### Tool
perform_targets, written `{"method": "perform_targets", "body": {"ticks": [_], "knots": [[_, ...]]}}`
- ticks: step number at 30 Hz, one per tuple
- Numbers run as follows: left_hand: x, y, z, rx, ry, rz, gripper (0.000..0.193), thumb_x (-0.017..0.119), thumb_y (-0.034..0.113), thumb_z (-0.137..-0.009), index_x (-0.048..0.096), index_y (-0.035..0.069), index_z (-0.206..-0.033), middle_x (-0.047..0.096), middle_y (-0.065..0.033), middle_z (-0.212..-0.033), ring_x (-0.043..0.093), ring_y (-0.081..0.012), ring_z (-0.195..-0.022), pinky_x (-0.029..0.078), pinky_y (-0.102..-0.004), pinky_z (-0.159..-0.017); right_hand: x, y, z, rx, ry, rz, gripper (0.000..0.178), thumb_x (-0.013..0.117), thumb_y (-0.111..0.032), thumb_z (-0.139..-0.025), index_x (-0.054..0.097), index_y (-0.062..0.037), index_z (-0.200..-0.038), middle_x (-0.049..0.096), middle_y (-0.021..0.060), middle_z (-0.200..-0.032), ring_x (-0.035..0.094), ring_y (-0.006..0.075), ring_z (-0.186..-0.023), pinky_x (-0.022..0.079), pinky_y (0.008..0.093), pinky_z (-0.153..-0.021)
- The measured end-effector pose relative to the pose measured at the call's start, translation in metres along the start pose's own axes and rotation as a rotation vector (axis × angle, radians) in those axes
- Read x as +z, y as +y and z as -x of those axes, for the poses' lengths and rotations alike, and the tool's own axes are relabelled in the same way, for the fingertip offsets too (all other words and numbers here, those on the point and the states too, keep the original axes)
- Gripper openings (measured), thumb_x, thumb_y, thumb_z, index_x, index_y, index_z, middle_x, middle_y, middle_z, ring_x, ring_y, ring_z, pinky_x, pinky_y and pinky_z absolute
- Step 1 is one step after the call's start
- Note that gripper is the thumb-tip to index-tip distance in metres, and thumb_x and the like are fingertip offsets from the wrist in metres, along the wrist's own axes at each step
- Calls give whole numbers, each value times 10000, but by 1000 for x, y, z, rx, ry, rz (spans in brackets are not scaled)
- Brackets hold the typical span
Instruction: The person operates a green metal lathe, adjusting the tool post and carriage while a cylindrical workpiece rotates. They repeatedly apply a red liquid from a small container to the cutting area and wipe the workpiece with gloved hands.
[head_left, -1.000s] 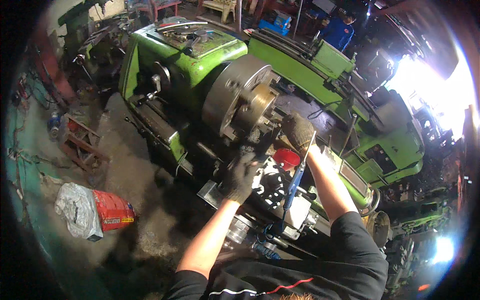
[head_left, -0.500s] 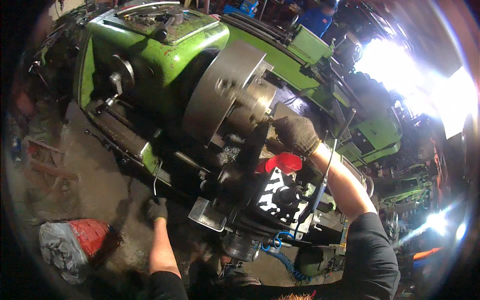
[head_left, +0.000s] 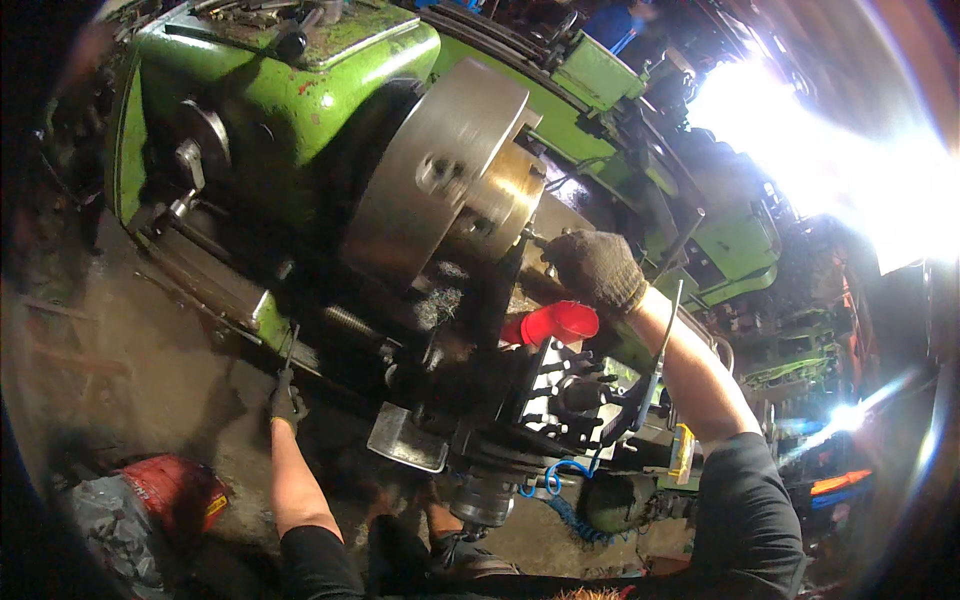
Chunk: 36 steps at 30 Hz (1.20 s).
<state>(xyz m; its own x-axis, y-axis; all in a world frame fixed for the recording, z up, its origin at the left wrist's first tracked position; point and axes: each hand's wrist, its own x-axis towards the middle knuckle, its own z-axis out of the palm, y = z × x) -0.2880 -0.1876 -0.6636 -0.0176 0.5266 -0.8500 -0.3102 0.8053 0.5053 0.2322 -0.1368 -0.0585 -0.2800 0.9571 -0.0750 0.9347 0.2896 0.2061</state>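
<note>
My left hand, in a dark work glove, is closed around the lower end of a thin metal lever at the front of a green lathe. My right hand, gloved too, reaches over the tool post to the face of a brass-coloured round workpiece. Its fingers are pinched together beside the workpiece; a small metallic tip shows at them, too little to name. The workpiece sits in the jaws of a large steel chuck. Beneath my right hand lies a red cup-like piece.
Metal shavings lie below the chuck. A metal tray-like plate juts toward me, and a blue coiled hose hangs near the tool post. Red and grey bags rest on the floor at left. A person in blue is beyond the lathe.
My left hand has come up to the lever and closed around its end. My right hand stays by the workpiece. The whole view has shifted slightly.
</note>
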Motion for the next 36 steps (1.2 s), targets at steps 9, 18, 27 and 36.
{"method": "perform_targets", "body": {"ticks": [9, 18, 27, 36], "knots": [[80, 169, 148, 66, -245, 302, 827, 726, 889, -823, 690, 200, -1279, 681, -28, -1097, 652, -187, -847, 584, -448, -776, 23, -4, 15, 98, -4, -9, 349, 788, -461, -927, 837, -133, -1036, 776, 194, -849, 783, 417, -794, 621, 548, -695], [88, 151, 141, 113, -87, 367, 1027, 724, 880, -807, 568, 194, -1555, 576, -116, -1446, 576, -339, -1267, 492, -564, -1109, 3, -22, 12, 230, -13, -4, 358, 819, -464, -895, 845, -128, -1019, 781, 186, -836, 788, 408, -784, 630, 536, -706], [87, 162, 153, 206, -224, 392, 900, 629, 853, -912, 604, 194, -1525, 618, -80, -1429, 594, -308, -1242, 546, -504, -1056, 9, -16, 14, 219, 20, -38, 349, 812, -450, -896, 845, -116, -991, 779, 182, -816, 784, 402, -759, 627, 520, -686], [91, 159, 151, 321, -284, 445, 809, 643, 761, -947, 589, 191, -1519, 600, -86, -1472, 578, -281, -1265, 552, -458, -1036, 21, -9, 10, 205, -30, -61, 414, 843, -497, -886, 834, -113, -1039, 799, 191, -910, 788, 432, -833, 637, 536, -749]]}}
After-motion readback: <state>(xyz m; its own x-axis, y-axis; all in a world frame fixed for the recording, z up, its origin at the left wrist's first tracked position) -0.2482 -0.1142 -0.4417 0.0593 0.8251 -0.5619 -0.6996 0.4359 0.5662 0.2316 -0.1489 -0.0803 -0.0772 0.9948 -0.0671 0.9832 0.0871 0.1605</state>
